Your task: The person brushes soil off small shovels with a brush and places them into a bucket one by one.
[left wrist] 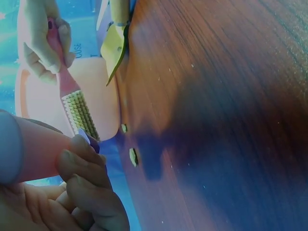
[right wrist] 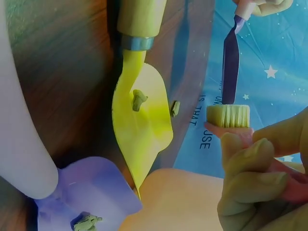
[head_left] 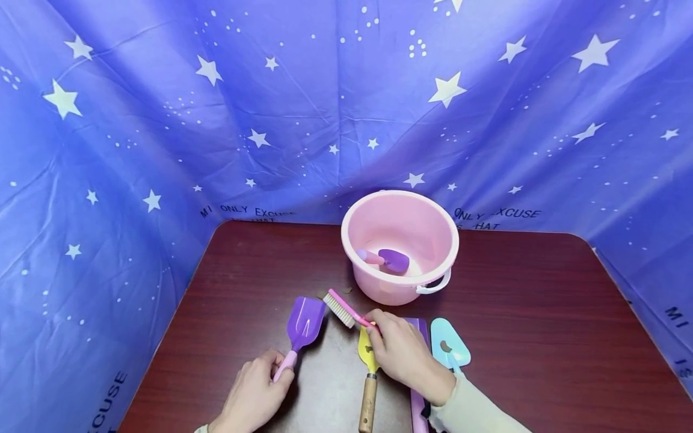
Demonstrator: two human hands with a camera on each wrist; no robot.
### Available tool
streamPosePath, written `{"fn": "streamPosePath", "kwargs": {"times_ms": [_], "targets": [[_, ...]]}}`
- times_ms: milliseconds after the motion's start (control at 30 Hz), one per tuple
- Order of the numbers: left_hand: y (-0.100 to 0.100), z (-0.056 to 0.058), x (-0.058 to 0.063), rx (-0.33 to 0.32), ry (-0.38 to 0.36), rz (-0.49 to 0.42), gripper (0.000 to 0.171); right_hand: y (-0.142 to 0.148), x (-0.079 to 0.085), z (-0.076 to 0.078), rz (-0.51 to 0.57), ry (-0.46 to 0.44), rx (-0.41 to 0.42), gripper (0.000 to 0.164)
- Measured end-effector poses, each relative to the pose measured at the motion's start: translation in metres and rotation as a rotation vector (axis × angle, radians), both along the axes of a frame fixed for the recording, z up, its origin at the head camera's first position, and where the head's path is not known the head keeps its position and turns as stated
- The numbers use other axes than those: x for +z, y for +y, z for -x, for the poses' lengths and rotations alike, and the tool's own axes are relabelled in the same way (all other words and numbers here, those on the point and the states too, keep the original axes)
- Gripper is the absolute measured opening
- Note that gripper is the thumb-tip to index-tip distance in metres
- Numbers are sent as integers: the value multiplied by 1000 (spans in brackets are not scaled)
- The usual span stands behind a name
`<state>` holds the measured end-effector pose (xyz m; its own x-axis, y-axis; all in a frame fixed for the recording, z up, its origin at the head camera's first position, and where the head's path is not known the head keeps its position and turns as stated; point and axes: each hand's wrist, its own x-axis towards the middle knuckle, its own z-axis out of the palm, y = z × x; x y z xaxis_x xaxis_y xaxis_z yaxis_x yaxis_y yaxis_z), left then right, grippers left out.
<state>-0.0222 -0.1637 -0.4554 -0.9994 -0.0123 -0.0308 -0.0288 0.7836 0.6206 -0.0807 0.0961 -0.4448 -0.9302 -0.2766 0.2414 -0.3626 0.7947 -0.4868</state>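
My left hand (head_left: pixel 254 388) grips the pink handle of a purple toy shovel (head_left: pixel 305 322), holding it over the table's left half. In my right hand (head_left: pixel 406 355) is a pink brush (head_left: pixel 346 305) with pale bristles. The bristles are right at the shovel blade's edge in both wrist views. Beneath the right hand lie a yellow trowel (head_left: pixel 371 359) with a wooden handle and another purple shovel (right wrist: pixel 96 185). Small greenish-brown bits lie on both blades. Right of that forearm, a light blue shovel (head_left: pixel 449 338) carries a brown bit.
A pink bucket (head_left: pixel 357 273) with a white handle stands at the back of the dark red table (head_left: pixel 541 300). Inside it lies a small purple shovel (head_left: pixel 394 260). Loose bits (left wrist: pixel 133 157) are on the tabletop near the bucket. Blue starry cloth (head_left: pixel 303 108) hangs behind.
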Motion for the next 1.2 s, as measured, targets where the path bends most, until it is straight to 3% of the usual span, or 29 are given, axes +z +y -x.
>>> {"fn": "streamPosePath", "kwargs": {"times_ms": [300,467,633,867,1200], "targets": [[-1,2,0,32,26,-33,10,-1,0,-2,-24,-26,16,11],[-2,2,0,56,17,-49,10,-1,1,-5,8,-147,54,11],[0,4,1,49,44,-48,12,-2,4,-10,9,-232,87,11],[3,3,0,18,75,-89,16,-5,5,-15,-56,-222,119,10],[5,2,2,-9,88,-127,18,-7,6,-18,19,-312,237,14]]}}
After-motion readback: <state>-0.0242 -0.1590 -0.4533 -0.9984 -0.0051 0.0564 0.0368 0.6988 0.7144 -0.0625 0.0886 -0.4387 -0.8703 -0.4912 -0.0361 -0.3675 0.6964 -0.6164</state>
